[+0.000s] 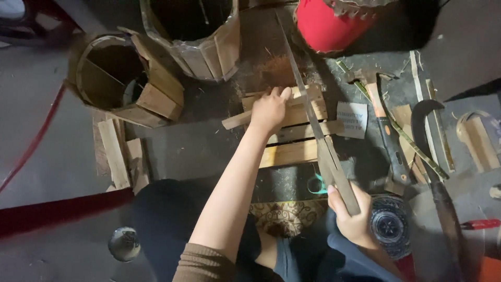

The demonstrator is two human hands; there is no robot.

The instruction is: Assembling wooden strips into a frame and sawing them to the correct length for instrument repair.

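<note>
Two open slatted wooden tubs stood beyond a stack of flat wood slats point(292, 130) on the dark floor: the bigger tub point(193, 36) straight behind the stack, the smaller tub point(125, 78) tipped on its side to the stack's left, with a red drum point(326, 26) behind and to the right. A long saw point(313, 120) lay slanted across the stack, its grip end nearest the person. The right hand point(352, 216) was closed around that grip; the left hand point(269, 109) lay flat, fingers spread, pressing the upper slats. The slats looked light, stiff and splintery, best pinned from above well clear of the blade; the thin saw seemed likely to flex, so the grip was the place to hold it. Right of the stack lay a curved sickle point(436, 156), an orange-handled hammer point(383, 120) and a small card point(351, 119), crowding that side. Loose boards point(117, 154) lay to the left.
</note>
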